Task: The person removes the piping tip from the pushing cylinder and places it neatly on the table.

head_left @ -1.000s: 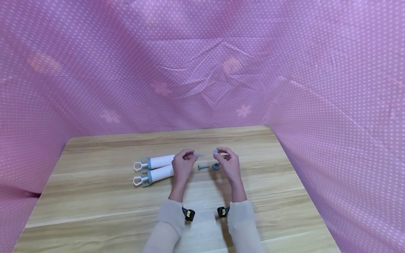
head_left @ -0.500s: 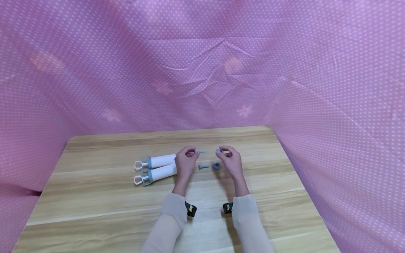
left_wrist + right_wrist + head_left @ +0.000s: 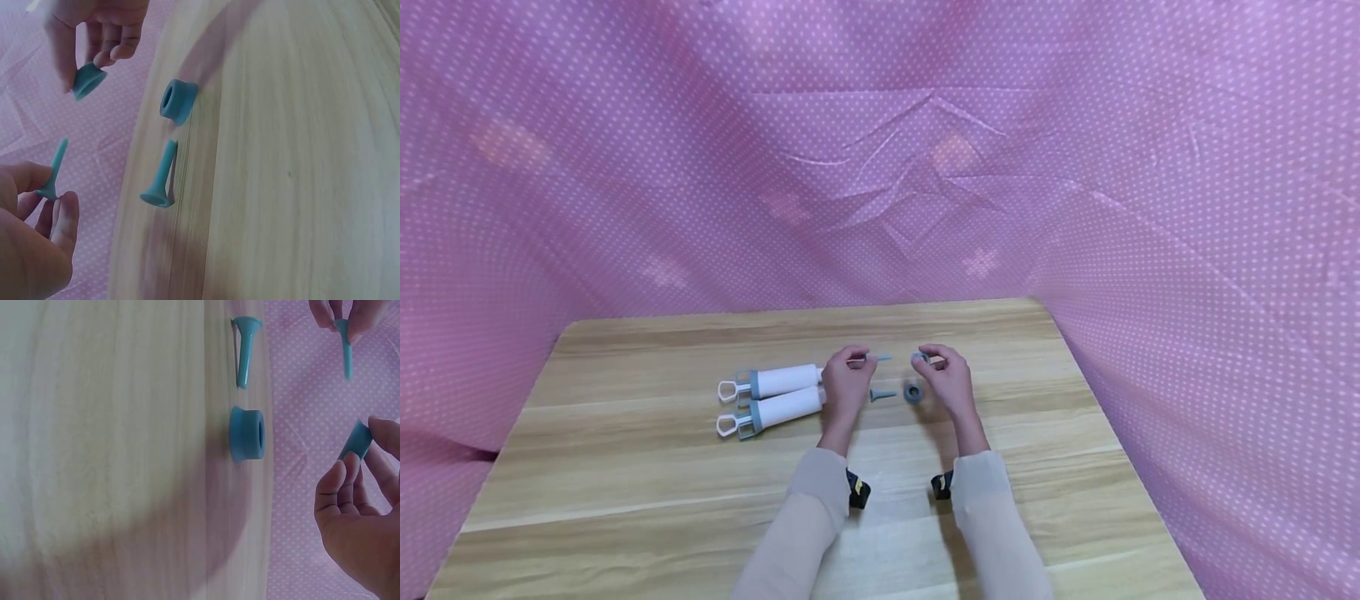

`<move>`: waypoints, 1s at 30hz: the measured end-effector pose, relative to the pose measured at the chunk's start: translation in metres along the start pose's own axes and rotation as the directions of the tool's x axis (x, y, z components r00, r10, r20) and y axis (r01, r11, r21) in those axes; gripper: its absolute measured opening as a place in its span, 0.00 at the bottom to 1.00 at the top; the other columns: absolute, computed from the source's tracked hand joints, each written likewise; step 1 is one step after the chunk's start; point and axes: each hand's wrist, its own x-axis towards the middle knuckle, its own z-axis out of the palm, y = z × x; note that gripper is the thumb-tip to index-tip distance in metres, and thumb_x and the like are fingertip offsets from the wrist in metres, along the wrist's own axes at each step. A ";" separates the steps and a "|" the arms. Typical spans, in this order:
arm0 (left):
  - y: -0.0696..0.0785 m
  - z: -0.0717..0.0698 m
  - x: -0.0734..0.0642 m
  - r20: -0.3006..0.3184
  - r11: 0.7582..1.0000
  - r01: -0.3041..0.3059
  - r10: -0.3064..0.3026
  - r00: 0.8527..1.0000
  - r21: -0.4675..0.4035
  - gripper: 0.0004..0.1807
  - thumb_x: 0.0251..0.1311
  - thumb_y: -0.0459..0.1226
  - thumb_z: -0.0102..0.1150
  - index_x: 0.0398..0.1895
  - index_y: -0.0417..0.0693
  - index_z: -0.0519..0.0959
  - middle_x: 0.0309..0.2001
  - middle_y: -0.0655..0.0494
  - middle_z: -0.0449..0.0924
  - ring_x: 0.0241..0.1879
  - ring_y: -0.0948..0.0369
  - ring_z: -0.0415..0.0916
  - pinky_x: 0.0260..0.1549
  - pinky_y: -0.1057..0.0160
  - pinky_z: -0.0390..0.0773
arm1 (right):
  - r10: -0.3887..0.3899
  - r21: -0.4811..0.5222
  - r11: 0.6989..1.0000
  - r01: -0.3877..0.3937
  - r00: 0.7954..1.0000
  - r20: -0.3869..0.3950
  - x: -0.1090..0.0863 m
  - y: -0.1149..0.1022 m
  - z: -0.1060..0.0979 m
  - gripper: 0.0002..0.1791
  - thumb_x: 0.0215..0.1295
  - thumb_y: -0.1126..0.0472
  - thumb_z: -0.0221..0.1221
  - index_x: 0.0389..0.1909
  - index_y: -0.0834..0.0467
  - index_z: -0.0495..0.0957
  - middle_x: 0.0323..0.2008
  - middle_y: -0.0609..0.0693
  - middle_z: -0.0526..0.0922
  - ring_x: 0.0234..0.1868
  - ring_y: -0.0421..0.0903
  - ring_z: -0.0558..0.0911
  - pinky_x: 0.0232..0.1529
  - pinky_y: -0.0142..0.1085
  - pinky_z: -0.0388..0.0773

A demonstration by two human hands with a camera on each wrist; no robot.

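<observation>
Between its thumb and fingers my left hand (image 3: 846, 385) pinches a slim blue-green nozzle (image 3: 59, 161) by its flared base, the narrow end pointing toward the right hand. Opposite it, my right hand (image 3: 951, 387) holds a short blue-green ring cap (image 3: 357, 440) by its edge. The two held pieces are apart, raised above the table. Below them on the wood lie a second nozzle (image 3: 883, 395) and a second ring cap (image 3: 913, 393), side by side with a small gap. In the left wrist view, the lying ring cap (image 3: 179, 102) shows its hole.
Two white syringe-like tubes (image 3: 788, 407) with blue-green collars and white loop handles lie left of the left hand, their right ends close to it. The wood-grain table (image 3: 647, 500) ends at a pink dotted cloth (image 3: 880, 208) at the back and sides. Each wrist wears a small black camera (image 3: 859, 490).
My left hand has shifted right and slightly away with its nozzle, uncovering more of the white tubes. The right hand moved a little right, then stayed nearly still with the ring cap.
</observation>
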 end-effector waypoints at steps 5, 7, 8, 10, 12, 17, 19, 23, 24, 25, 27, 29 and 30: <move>0.002 0.007 0.002 0.021 0.995 0.067 -0.068 0.997 0.072 0.10 0.61 0.37 0.70 0.45 0.49 0.87 0.42 0.54 0.87 0.43 0.57 0.84 0.44 0.55 0.82 | 0.001 -0.041 0.999 0.000 1.000 0.027 0.005 0.004 -0.001 0.19 0.65 0.58 0.69 0.54 0.63 0.82 0.49 0.59 0.82 0.39 0.49 0.79 0.36 0.34 0.75; 0.003 0.009 0.002 0.020 0.990 0.093 -0.096 0.995 0.110 0.10 0.61 0.39 0.70 0.45 0.53 0.87 0.42 0.57 0.87 0.43 0.58 0.84 0.45 0.54 0.80 | 0.002 -0.056 0.998 -0.001 0.999 0.034 0.007 0.007 -0.001 0.20 0.66 0.57 0.68 0.54 0.63 0.81 0.51 0.59 0.81 0.39 0.49 0.79 0.37 0.35 0.75; 0.004 0.009 0.002 0.017 0.986 0.105 -0.108 0.994 0.129 0.10 0.60 0.40 0.70 0.44 0.54 0.87 0.43 0.58 0.87 0.43 0.59 0.84 0.46 0.53 0.80 | 0.005 -0.061 0.998 -0.003 0.999 0.036 0.008 0.008 -0.001 0.20 0.66 0.57 0.68 0.54 0.63 0.81 0.51 0.59 0.81 0.40 0.50 0.79 0.38 0.36 0.75; 0.005 0.010 0.002 0.012 0.979 0.127 -0.131 0.991 0.157 0.10 0.60 0.42 0.70 0.44 0.57 0.86 0.43 0.60 0.87 0.43 0.59 0.84 0.46 0.52 0.78 | 0.011 -0.069 0.998 -0.008 0.999 0.043 0.009 0.010 0.000 0.20 0.67 0.57 0.67 0.54 0.63 0.81 0.52 0.58 0.81 0.40 0.50 0.79 0.38 0.36 0.76; 0.004 0.011 0.004 0.005 0.973 0.142 -0.146 0.989 0.181 0.10 0.59 0.42 0.69 0.45 0.58 0.86 0.43 0.61 0.87 0.44 0.60 0.83 0.46 0.51 0.77 | 0.018 -0.078 0.997 -0.014 0.999 0.049 0.011 0.012 0.001 0.20 0.66 0.57 0.67 0.54 0.62 0.81 0.52 0.58 0.81 0.41 0.50 0.79 0.38 0.36 0.76; -0.001 0.012 0.010 -0.013 0.966 0.148 -0.149 0.989 0.212 0.12 0.59 0.42 0.69 0.47 0.56 0.86 0.44 0.61 0.87 0.44 0.59 0.83 0.46 0.51 0.77 | 0.027 -0.096 0.995 -0.020 0.997 0.069 0.015 0.015 0.006 0.19 0.66 0.57 0.67 0.54 0.63 0.81 0.52 0.58 0.81 0.41 0.49 0.79 0.38 0.35 0.76; -0.004 0.013 0.013 -0.013 0.965 0.148 -0.149 0.989 0.215 0.13 0.59 0.41 0.68 0.48 0.53 0.86 0.44 0.60 0.87 0.44 0.59 0.83 0.45 0.51 0.78 | 0.028 -0.100 0.995 -0.020 0.997 0.073 0.017 0.015 0.007 0.19 0.67 0.58 0.67 0.54 0.63 0.81 0.52 0.58 0.81 0.42 0.50 0.79 0.38 0.36 0.77; -0.008 0.015 0.017 0.006 0.960 0.157 -0.163 0.987 0.233 0.15 0.59 0.42 0.68 0.49 0.53 0.86 0.43 0.61 0.86 0.43 0.59 0.83 0.44 0.52 0.77 | 0.026 -0.103 0.995 -0.017 0.995 0.092 0.021 0.013 0.011 0.18 0.66 0.58 0.67 0.53 0.64 0.81 0.51 0.58 0.81 0.42 0.52 0.80 0.40 0.39 0.78; -0.010 0.016 0.017 0.011 0.958 0.160 -0.168 0.986 0.240 0.15 0.59 0.42 0.68 0.49 0.54 0.86 0.43 0.62 0.86 0.43 0.59 0.82 0.45 0.52 0.76 | 0.026 -0.105 0.994 -0.015 0.995 0.101 0.022 0.013 0.012 0.18 0.66 0.59 0.67 0.53 0.64 0.81 0.50 0.58 0.81 0.42 0.52 0.80 0.41 0.40 0.78; -0.011 0.016 0.017 0.016 0.955 0.162 -0.172 0.985 0.248 0.15 0.59 0.42 0.69 0.49 0.54 0.86 0.43 0.62 0.86 0.43 0.60 0.82 0.45 0.51 0.76 | 0.026 -0.108 0.994 -0.014 0.994 0.110 0.023 0.014 0.013 0.18 0.66 0.59 0.67 0.53 0.64 0.81 0.50 0.58 0.81 0.42 0.52 0.80 0.42 0.40 0.78; -0.013 0.017 0.018 0.024 0.951 0.170 -0.182 0.983 0.258 0.15 0.59 0.43 0.69 0.49 0.55 0.86 0.43 0.62 0.86 0.43 0.60 0.82 0.45 0.51 0.75 | 0.026 -0.118 0.993 -0.011 0.991 0.128 0.026 0.014 0.015 0.18 0.66 0.59 0.67 0.52 0.64 0.81 0.50 0.58 0.81 0.43 0.52 0.80 0.43 0.41 0.79; -0.015 0.018 0.019 0.023 0.949 0.173 -0.185 0.982 0.264 0.15 0.59 0.43 0.69 0.50 0.54 0.86 0.43 0.62 0.86 0.44 0.60 0.82 0.46 0.51 0.75 | 0.022 -0.134 0.991 -0.003 0.990 0.139 0.028 0.016 0.017 0.17 0.66 0.59 0.67 0.52 0.63 0.81 0.49 0.57 0.81 0.42 0.52 0.81 0.43 0.41 0.79; -0.016 0.018 0.020 0.022 0.948 0.173 -0.186 0.982 0.265 0.15 0.59 0.42 0.69 0.50 0.54 0.86 0.43 0.62 0.86 0.44 0.60 0.82 0.46 0.51 0.75 | 0.020 -0.138 0.990 -0.001 0.990 0.142 0.029 0.016 0.018 0.17 0.66 0.60 0.67 0.52 0.63 0.81 0.49 0.57 0.81 0.42 0.52 0.81 0.42 0.41 0.80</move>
